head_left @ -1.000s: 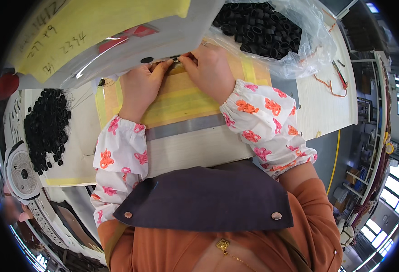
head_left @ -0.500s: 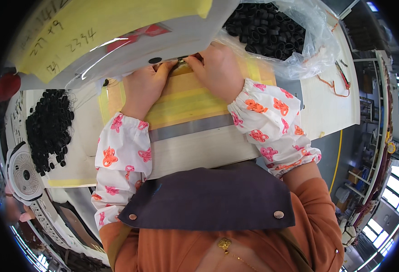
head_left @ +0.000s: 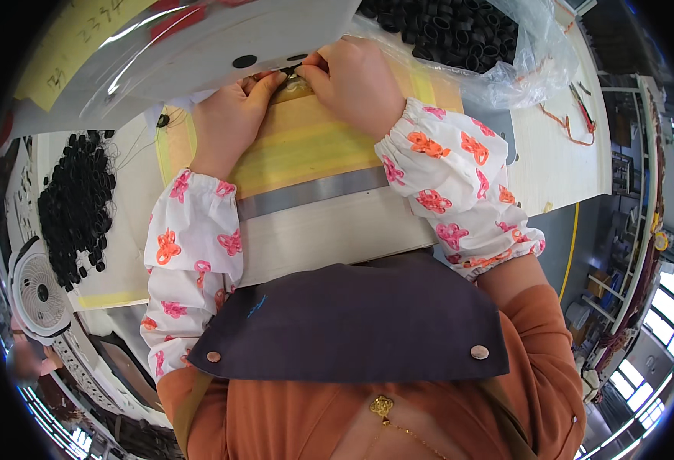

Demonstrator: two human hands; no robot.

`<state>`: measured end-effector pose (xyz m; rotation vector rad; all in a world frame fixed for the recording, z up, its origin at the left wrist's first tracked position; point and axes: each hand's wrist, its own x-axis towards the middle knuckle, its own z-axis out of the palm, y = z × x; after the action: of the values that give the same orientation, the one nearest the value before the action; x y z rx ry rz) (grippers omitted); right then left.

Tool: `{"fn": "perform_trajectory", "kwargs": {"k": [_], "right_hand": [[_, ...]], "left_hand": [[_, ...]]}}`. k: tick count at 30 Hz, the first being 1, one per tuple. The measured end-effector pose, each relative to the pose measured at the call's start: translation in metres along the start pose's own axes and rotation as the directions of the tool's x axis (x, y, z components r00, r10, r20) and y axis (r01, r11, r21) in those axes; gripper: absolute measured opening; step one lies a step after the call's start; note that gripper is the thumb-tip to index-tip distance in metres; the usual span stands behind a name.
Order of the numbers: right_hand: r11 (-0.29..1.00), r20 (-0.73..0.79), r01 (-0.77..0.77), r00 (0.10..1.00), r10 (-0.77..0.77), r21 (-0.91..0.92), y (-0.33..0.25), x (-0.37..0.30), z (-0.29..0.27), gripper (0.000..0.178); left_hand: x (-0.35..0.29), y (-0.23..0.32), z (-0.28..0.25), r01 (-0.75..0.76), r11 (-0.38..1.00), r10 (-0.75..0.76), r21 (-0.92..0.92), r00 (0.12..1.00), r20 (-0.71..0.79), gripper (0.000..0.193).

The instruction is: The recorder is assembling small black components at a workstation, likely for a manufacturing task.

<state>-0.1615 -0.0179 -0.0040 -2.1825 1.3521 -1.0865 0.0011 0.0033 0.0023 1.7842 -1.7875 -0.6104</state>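
My left hand and my right hand meet under the grey head of a sewing machine. Thumbs and fingers of both are pinched at a small black piece, most of which the fingers and machine hide; its exact shape cannot be made out. Beneath the hands is a work surface covered in yellow tape, with a grey metal strip along its near side. White sleeve covers with pink and orange bows reach up both forearms.
Black rings fill a clear plastic bag at the far right. Beyond it lie small red-handled snips and an orange cord. Threaded black loops are heaped at left, near a white fan.
The whole view has shifted, so machine, table and hands appear higher and slightly left. Both hands remain pinched together at the same spot under the machine.
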Motion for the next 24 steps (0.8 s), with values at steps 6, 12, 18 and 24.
{"fn": "perform_trajectory", "kwargs": {"k": [6,12,18,24], "right_hand": [[1.000,-0.009,0.021,1.000,-0.021,0.008,0.004,-0.001,0.000,0.012],[1.000,-0.013,0.016,1.000,-0.016,0.002,0.004,0.000,0.004,0.011],[0.999,-0.028,-0.003,1.000,0.002,-0.033,0.004,-0.002,0.004,0.011],[0.998,-0.065,0.057,0.996,-0.057,-0.009,0.004,-0.007,0.004,0.012]], "left_hand": [[-0.002,0.009,-0.002,0.042,0.999,-0.042,0.017,0.999,0.020,0.033],[0.000,0.003,0.001,0.059,0.998,-0.059,-0.008,0.998,0.018,0.032],[0.002,0.008,-0.002,0.037,0.999,-0.037,0.013,0.998,0.041,0.029],[-0.004,0.003,0.004,-0.151,0.988,0.147,-0.029,0.983,-0.108,0.027]]}}
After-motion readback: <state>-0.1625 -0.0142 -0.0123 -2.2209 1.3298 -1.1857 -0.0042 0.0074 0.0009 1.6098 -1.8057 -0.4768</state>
